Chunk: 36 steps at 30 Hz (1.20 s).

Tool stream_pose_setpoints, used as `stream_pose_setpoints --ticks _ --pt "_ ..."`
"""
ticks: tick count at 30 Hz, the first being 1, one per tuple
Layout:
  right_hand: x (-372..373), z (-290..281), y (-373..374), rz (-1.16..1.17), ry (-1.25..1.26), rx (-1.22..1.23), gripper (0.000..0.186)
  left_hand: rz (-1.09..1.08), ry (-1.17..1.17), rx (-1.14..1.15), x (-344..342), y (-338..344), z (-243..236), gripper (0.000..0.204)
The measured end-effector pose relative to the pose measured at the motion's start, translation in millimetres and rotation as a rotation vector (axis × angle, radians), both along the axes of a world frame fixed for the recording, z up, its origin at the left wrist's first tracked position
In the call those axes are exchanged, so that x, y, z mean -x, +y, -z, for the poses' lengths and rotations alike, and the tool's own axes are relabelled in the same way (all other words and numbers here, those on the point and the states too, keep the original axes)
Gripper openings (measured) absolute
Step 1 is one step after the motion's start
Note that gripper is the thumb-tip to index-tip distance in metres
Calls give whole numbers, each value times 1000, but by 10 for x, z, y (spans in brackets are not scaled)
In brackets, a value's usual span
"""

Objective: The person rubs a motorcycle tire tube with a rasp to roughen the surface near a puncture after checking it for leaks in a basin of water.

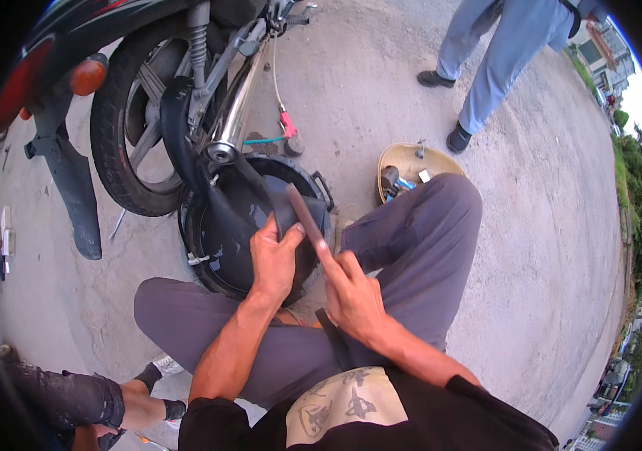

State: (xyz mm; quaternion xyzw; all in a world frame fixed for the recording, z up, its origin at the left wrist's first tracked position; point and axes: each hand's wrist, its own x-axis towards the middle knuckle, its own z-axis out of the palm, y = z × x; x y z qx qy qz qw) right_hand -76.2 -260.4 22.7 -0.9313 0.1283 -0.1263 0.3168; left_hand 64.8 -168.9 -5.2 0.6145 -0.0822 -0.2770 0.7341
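Note:
My left hand [272,259] is closed on a black rubber inner tube [282,213], thumb on top, above a round black basin [183,229]. The tube runs back over the basin toward the motorcycle's rear wheel [103,135]. My right hand [355,297] grips a narrow brownish file-like strip [303,210], index finger stretched along it. The strip's far part lies against or just over the tube by my left thumb; contact is hard to tell. Dark liquid with reflections shows in the basin. My bent knees [441,218] flank it.
The motorcycle's exhaust pipe [223,150] ends over the basin's far edge. Behind lies a red-pink fitting [287,124] on a hose. A beige bowl-shaped container [392,154] holds small items. One person [497,68] stands far right; another's leg [72,395] is at lower left.

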Motion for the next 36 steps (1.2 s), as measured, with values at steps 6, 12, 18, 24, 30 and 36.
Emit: stream_pose_setpoints --ticks 6,12,18,24,30,36 --pt "-251 6 14 -29 -57 -1 72 -53 24 74 -28 40 18 21" --pt "-168 -6 27 5 24 37 73 13 20 63 -24 36 99 20" --pt "-244 -140 -160 80 -179 -149 55 -53 73 132 -21 49 -28 21" --pt "-44 -21 -6 12 -17 16 73 -21 78 102 3 20 2 22" --pt "-184 -2 13 -27 31 45 75 -26 38 79 -42 73 -2 19" --pt "-301 8 -36 -10 -9 64 70 -8 50 61 -4 13 52 17"
